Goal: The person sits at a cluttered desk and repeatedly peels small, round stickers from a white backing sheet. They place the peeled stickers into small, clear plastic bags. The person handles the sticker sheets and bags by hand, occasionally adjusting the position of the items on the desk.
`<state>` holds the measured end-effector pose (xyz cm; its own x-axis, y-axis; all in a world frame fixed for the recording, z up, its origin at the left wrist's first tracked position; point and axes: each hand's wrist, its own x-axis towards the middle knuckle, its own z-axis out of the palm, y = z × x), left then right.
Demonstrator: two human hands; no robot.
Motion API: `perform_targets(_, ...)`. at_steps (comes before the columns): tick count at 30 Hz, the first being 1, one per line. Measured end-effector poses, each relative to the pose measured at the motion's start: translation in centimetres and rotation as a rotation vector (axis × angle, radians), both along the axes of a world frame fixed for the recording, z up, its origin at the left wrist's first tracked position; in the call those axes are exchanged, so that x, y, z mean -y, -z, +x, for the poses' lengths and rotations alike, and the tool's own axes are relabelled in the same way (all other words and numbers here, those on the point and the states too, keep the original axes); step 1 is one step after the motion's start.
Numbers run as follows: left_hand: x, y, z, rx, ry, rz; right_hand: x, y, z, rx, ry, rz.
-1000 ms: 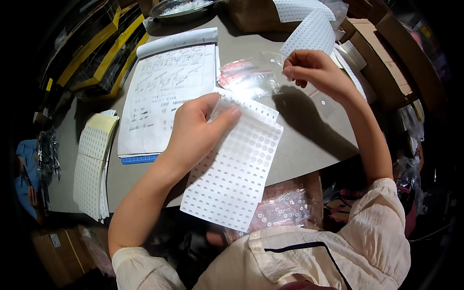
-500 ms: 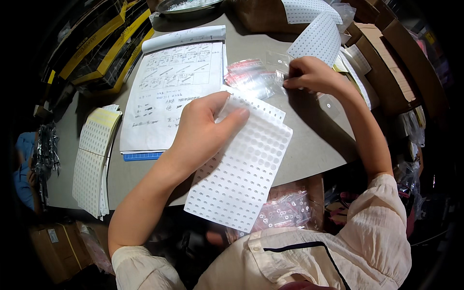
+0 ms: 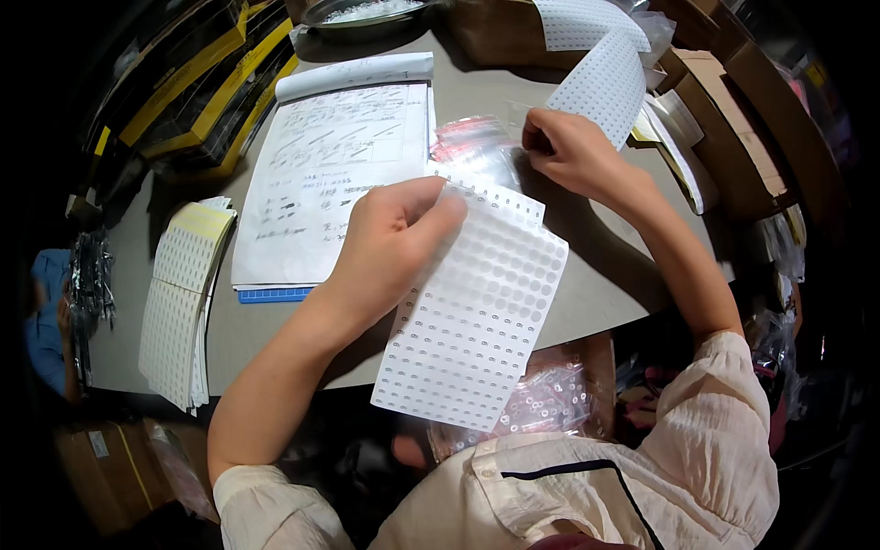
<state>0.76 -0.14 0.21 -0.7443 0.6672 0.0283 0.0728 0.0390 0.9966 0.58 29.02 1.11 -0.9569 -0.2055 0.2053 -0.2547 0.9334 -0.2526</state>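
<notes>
My left hand [image 3: 396, 231] pinches a white sheet of round stickers [image 3: 467, 344] between thumb and fingers. The sheet hangs tilted over the table's front edge. Its lower part bears printed dots, while a band nearer the thumb shows blank circles. My right hand [image 3: 576, 151] is curled closed above the table, right of a pile of clear zip bags with red strips [image 3: 472, 137]. A bit of clear plastic [image 3: 517, 112] shows by its knuckles. Whatever its fingertips hold is hidden.
A handwritten pad [image 3: 339, 192] lies left of the bags over a blue ruled edge [image 3: 273, 295]. More sticker sheets [image 3: 179, 293] stand at far left, others [image 3: 600, 87] at back right. A metal bowl [image 3: 362, 16] sits behind. Filled bags [image 3: 550, 399] lie in a box below the table edge.
My right hand has moved slightly left and away from me, over the small clear bag, with its fingers more curled. The sticker sheet in my left hand has shifted a little to the right.
</notes>
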Motion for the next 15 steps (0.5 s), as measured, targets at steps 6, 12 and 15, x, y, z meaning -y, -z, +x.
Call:
perform_targets(6, -0.4, 0.4, 0.6, -0.151, -0.121, 0.005, -1.4, -3.9, 0.3, 0.521, 0.329, -0.098)
perform_targets(12, -0.3, -0.2, 0.6, -0.164, -0.078, -0.069, -2.9, -3.0, 2.5, 0.375, 0.221, -0.478)
perform_targets(15, -0.3, -0.1, 0.5, -0.218, -0.078, -0.125, -0.2, -2.3, 4.2, 0.198, -0.01, -0.724)
